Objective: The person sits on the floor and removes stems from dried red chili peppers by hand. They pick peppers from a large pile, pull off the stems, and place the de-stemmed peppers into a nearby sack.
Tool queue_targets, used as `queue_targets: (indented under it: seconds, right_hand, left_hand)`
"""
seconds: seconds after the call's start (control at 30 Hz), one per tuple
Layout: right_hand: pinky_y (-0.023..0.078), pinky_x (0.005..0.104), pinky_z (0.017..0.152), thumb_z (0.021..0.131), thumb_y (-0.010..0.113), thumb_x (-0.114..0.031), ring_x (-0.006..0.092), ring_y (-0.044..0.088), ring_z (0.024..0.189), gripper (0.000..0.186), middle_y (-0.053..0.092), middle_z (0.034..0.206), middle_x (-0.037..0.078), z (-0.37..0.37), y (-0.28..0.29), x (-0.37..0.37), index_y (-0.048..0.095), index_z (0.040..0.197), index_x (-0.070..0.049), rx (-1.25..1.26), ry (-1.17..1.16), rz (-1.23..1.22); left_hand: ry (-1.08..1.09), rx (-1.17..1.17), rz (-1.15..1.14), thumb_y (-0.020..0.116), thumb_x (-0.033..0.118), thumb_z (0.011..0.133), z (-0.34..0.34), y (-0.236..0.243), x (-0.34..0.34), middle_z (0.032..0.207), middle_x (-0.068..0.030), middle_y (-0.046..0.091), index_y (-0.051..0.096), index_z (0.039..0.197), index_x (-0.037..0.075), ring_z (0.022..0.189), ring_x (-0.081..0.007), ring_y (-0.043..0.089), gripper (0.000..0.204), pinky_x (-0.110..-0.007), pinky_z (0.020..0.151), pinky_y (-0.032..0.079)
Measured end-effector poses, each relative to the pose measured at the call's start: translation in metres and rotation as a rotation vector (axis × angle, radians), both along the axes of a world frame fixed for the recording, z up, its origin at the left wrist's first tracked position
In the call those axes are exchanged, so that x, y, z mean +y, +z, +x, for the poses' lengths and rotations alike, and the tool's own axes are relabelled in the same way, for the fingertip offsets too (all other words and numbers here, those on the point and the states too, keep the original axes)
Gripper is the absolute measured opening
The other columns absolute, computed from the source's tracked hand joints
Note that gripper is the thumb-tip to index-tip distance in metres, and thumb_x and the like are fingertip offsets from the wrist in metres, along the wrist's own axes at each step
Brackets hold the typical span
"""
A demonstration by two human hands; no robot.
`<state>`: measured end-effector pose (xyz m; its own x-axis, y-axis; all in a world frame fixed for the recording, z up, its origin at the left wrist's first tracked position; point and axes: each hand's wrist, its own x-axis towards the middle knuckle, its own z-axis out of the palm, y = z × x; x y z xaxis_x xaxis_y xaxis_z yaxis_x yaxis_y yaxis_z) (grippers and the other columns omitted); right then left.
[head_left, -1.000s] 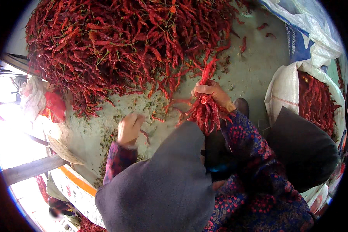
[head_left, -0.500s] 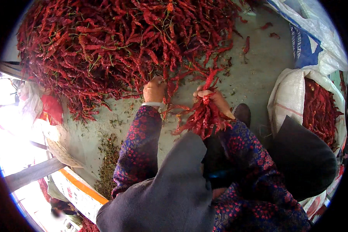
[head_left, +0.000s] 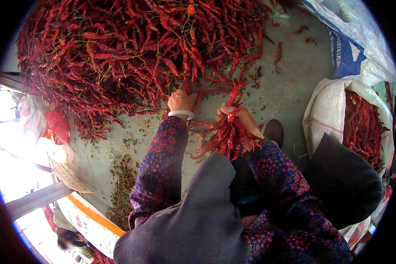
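Observation:
A big heap of dried red chillies, some with pale green stems, covers the far side of the floor. At its near edge is my left hand, with a white bangle at the wrist. Its fingers are curled downward among the chillies, and the fingertips are hidden, so what they hold cannot be made out. To its right, my right hand is closed around a bunch of dried red chillies. The bunch fans out below the grip toward me, and some tips stick up above the fingers.
At the right stands an open white woven sack with red chillies inside. A blue and white sack lies behind it. Stem bits litter the grey floor on the left. A wooden bar is at lower left.
My left hand has shifted slightly right and turned, showing more of its back. My right hand, still holding the bunch, has moved a little to the left.

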<state>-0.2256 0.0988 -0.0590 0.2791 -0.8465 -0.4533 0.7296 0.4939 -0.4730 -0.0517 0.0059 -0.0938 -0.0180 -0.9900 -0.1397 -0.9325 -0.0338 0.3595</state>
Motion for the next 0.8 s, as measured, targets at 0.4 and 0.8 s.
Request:
queue_targets:
  seconds: [0.4, 0.8]
  right_hand:
    - [0.043, 0.0257, 0.074, 0.077, 0.054, -0.012, 0.0166, 0.056, 0.08, 0.016, 0.06, 0.085, 0.008, -0.009, -0.037, 0.0, 0.057, 0.087, 0.001, 0.038, -0.061, -0.114]
    - [0.048, 0.0268, 0.064, 0.071, 0.061, -0.009, 0.0161, 0.058, 0.073, 0.025, 0.06, 0.087, 0.01, 0.0, 0.025, 0.004, 0.054, 0.093, 0.001, 0.019, 0.088, -0.064]
  left_hand:
    - [0.079, 0.555, 0.27, 0.063, 0.021, 0.073, 0.017, 0.037, 0.037, 0.065, -0.0057, 0.059, 0.063, 0.075, 0.003, 0.057, -0.0123, 0.051, 0.018, -0.028, 0.057, 0.041]
    - [-0.107, 0.838, 0.479, 0.062, 0.011, 0.074, 0.005, 0.094, 0.078, 0.065, -0.0037, 0.056, 0.062, 0.077, -0.001, 0.061, -0.0086, 0.051, 0.012, -0.022, 0.055, 0.04]
